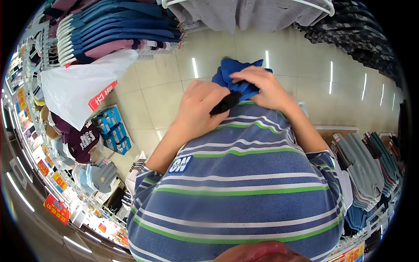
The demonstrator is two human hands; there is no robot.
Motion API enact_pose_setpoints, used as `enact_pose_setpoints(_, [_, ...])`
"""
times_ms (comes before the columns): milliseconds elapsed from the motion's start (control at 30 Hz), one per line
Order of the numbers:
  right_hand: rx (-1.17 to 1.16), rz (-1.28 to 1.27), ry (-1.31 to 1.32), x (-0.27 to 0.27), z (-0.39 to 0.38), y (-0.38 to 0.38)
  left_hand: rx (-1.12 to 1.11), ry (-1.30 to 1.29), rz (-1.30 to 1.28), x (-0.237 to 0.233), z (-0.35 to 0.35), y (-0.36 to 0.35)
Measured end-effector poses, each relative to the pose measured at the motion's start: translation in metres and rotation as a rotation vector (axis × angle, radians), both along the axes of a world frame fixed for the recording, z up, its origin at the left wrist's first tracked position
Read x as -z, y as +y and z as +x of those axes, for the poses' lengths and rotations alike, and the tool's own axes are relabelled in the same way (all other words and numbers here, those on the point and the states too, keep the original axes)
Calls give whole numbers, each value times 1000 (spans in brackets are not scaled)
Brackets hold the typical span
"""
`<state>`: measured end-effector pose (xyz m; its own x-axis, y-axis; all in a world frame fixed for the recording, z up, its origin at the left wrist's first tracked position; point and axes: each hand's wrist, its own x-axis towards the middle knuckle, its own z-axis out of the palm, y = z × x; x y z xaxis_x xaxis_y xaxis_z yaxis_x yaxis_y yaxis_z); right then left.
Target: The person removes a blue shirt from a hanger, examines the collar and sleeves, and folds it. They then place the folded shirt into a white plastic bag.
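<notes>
A bunched piece of bright blue cloth is in front of my chest, with folds hanging from it. My right hand grips it from the right side, with the fingers bent over the fabric and the thumb partly hidden. My left hand is closed around a small dark black object, which lies against the near edge of the blue cloth. The kind of black object cannot be made out. Both hands are close together, just above the striped shirt I wear.
Blue and teal garments on white hangers hang at the upper left, beside a white plastic sheet with a red label. Blue boxes stand below. Grey garments hang ahead, camouflage ones at upper right, more clothes at right.
</notes>
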<state>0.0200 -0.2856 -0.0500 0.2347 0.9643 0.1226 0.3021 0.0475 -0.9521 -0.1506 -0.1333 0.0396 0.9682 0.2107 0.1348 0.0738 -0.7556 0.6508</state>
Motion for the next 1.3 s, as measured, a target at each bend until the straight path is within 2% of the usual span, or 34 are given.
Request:
enact_pose_setpoints(67, [-14, 15, -248, 37, 13, -6, 93, 60, -110, -12, -6, 3])
enact_pose_setpoints(100, [-16, -33, -264, 33, 16, -7, 89, 60, -111, -15, -9, 4])
enact_pose_setpoints(200, [-52, -23, -196, 32, 12, -8, 60, 202, -208, -16, -14, 0])
enact_pose_setpoints(267, [-94, -86, -146, 36, 16, -12, 6, 346, -388, -10, -11, -7])
enact_pose_setpoints(333, [-136, -147, -101, 42, 26, -18, 28, 297, -338, -3, -9, -8])
enact_pose_setpoints(433, [-244, -298, 451, 68, 52, -35, 74, 181, -262, -2, -11, -7])
enact_pose_setpoints(467, [-243, -301, 450, 86, 56, -40, 97, 114, -237, -3, -13, -7])
enact_pose_setpoints(533, [-59, -602, 833, 111, 60, -40, 107, 108, -254, -6, -17, -5])
enact_pose_setpoints(567, [-1, -752, 760, 122, 60, -35, 116, 104, -268, -8, -19, -4])
enact_pose_setpoints(600, [-1, -757, 760, 133, 55, -28, 114, 103, -273, -8, -20, -5])
enact_pose_setpoints(700, [-81, -889, 316, 178, 44, -11, 131, 114, -267, -9, -23, -6])
enact_pose_setpoints(800, [-49, -904, 422, 179, 36, 3, 124, 97, -257, -10, -24, -5])
enact_pose_setpoints(833, [-51, -906, 419, 178, 35, 7, 122, 92, -257, -9, -25, -6])
enact_pose_setpoints(900, [-221, -728, 698, 171, 38, 16, 119, 83, -260, -8, -26, -6])
enact_pose_setpoints(1033, [-317, -591, 869, 155, 44, 37, 117, 73, -235, -9, -29, 0])
enact_pose_setpoints(1100, [-132, -610, 692, 151, 54, 47, 118, 74, -219, -10, -32, 4])
enact_pose_setpoints(1133, [-136, -611, 690, 151, 60, 49, 102, 72, -221, -11, -35, 5])
enact_pose_setpoints(1200, [45, -183, 745, 152, 73, 46, 82, 70, -226, -12, -41, 8])
enact_pose_setpoints(1233, [95, -62, 842, 153, 79, 43, 65, 63, -214, -13, -43, 10])
enact_pose_setpoints(1300, [135, -83, 865, 146, 84, 26, 46, 55, -202, -14, -48, 13])
